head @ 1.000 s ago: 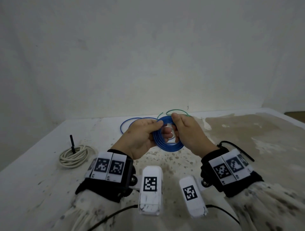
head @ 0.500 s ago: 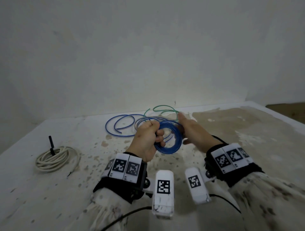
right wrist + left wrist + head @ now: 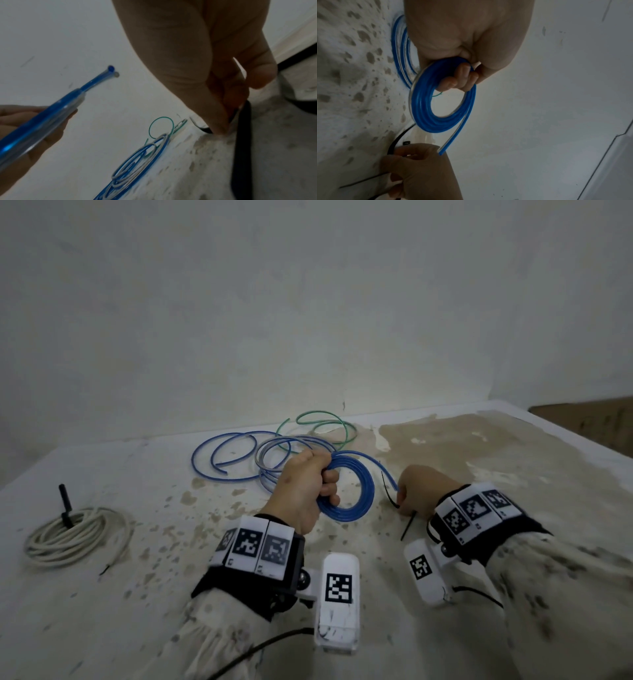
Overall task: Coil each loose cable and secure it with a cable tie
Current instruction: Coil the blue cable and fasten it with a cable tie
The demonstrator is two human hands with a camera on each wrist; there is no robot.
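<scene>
My left hand [image 3: 320, 486] grips a coiled blue cable [image 3: 356, 508] above the table, fingers curled through the ring; its loose end [image 3: 387, 470] sticks out to the right. The left wrist view shows the coil [image 3: 426, 117] hanging from the fingers [image 3: 462, 79]. My right hand [image 3: 407, 498] is down at the table to the right of the coil and pinches a black cable tie [image 3: 388, 491]. In the right wrist view the fingertips [image 3: 219, 128] press on the tie [image 3: 242, 148] at the table surface.
Loose blue [image 3: 212, 453], grey [image 3: 270, 450] and green [image 3: 322, 422] cables lie tangled at the back of the stained white table [image 3: 513, 460]. A white coil [image 3: 75, 535] bound with a black tie sits far left. A wall stands close behind.
My right hand has let go of the blue coil, dropped to the table on the right and taken hold of a black cable tie. The left hand keeps the coil alone.
</scene>
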